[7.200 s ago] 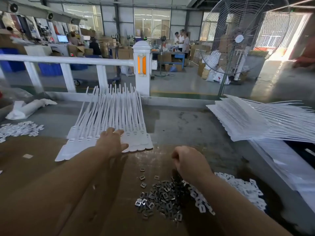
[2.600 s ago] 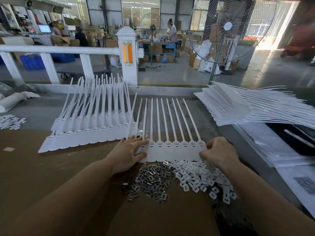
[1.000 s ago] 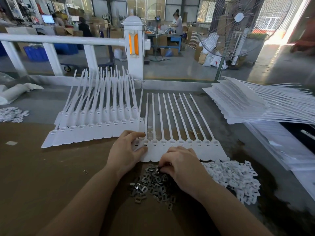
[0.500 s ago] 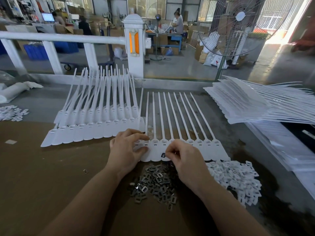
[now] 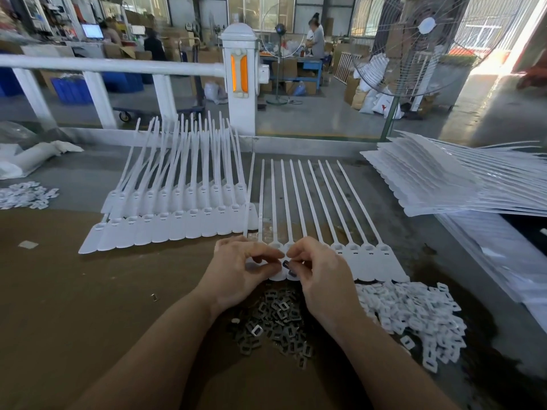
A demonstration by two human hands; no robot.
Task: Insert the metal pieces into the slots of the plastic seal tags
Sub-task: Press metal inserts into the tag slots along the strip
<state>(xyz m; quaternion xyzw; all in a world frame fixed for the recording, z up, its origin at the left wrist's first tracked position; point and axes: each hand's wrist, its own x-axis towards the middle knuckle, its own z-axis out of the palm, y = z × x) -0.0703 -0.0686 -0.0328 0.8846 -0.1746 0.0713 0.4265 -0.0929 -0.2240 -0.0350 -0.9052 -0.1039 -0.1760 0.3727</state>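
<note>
Room: workshop floor behind a white rail (image 5: 112, 66), big fan (image 5: 426, 39) at 1 o'clock, people at benches far back. Bench (image 5: 74, 291): brown board near, grey top beyond.

Stack of tag sheets (image 5: 450, 184) at 2 o'clock. Done-looking tag sheets (image 5: 177, 223) at 11 o'clock, straps pointing to 12. Working tag strip (image 5: 367, 261) dead centre, straps running 12 to 1 o'clock, heads nearest the person, slots in a row across.

White clip pile (image 5: 414, 315) at 4 o'clock, metal pile (image 5: 278, 318) at 6 o'clock just under both wrists.

Left hand (image 5: 236, 270) has fingers curled, pinching a tag head at the strip's left end to steady it. Right hand (image 5: 319, 270) has thumb and forefinger narrow, pinching a dark metal piece (image 5: 288, 269), which sits on that tag head, between the two hands. Slot lies just toward 12 from the piece; piece's long axis seems along the strap line, hard to tell. Right hand is the nearer, so likely it pushes forward. Tags to the right on this strip look unfilled; early in this strip, I judge.
</note>
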